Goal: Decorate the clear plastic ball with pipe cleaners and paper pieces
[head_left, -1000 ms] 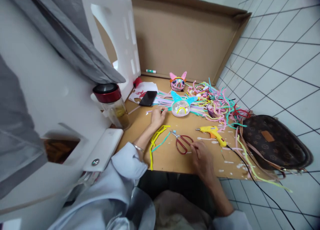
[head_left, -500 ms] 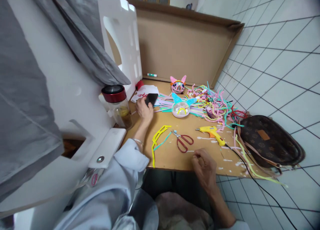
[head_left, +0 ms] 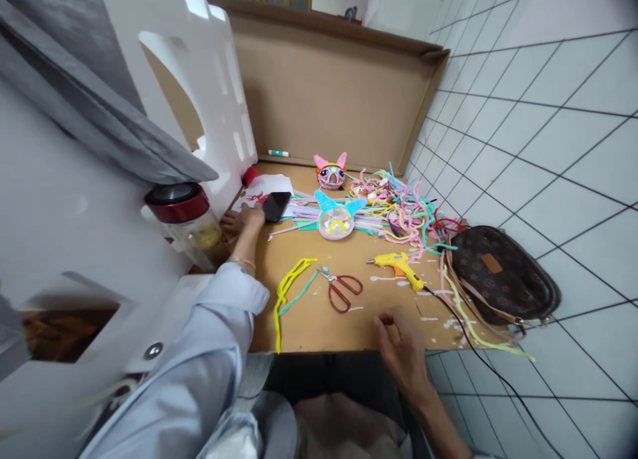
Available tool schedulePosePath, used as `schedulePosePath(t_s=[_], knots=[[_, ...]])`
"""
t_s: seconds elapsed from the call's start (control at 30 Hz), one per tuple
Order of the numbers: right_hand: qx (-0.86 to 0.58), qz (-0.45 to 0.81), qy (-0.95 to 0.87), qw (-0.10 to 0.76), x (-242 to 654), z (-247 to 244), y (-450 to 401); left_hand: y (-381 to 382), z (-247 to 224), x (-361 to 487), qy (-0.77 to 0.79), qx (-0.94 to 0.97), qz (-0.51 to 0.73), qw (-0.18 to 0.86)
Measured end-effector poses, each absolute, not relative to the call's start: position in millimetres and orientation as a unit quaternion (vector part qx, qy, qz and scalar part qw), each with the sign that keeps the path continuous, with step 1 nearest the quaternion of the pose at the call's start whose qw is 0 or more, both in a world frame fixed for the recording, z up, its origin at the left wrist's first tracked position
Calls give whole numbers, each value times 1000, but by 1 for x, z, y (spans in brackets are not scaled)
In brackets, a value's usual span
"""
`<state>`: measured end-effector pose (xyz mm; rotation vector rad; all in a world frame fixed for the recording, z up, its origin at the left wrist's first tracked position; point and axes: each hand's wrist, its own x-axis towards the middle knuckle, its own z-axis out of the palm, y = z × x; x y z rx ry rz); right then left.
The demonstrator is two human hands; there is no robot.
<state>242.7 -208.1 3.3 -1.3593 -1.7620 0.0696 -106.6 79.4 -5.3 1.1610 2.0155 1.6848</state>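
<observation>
Beside the black phone (head_left: 276,206), my left hand (head_left: 245,221) reaches left with its fingers spread, close to the lidded glass tea bottle (head_left: 187,223). Its fingertips are partly hidden by the bottle. My right hand (head_left: 403,346) rests at the table's front edge, loosely curled, a gap between thumb and fingers and nothing in it. Red-handled scissors (head_left: 343,293), yellow pipe cleaners (head_left: 289,286) and a thin teal pipe cleaner (head_left: 299,294) lie between the hands. A clear bowl-shaped piece with blue ears (head_left: 335,222) sits on a row of straight pipe cleaners.
A yellow glue gun (head_left: 399,266) lies to the right, its black cord trailing off the front. Behind are a pink-eared figure (head_left: 331,173) and tangled pipe cleaners (head_left: 409,206). A brown handbag (head_left: 503,273) stands by the tiled wall; a cardboard panel (head_left: 329,93) closes the back.
My left hand has moved off the phone, leftward towards the bottle, and its fingers have spread. My right hand has loosened slightly. The whole view has shifted as my head turned.
</observation>
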Motion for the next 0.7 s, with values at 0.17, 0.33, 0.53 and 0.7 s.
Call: schedulePosePath(t_s=[0.17,0.33,0.53,0.7], knots=[[-556,17,-718,417,264,-6,-216,74,-4,-103,727,345,580,126],[-577,-7,-722,382,274,-11,-220,70,3,-96,742,336,573,87],[-586,-58,-709,387,270,-10,-217,74,16,-83,703,378,600,53],[-610,5,-675,415,268,-10,-219,76,19,-86,688,382,613,61]])
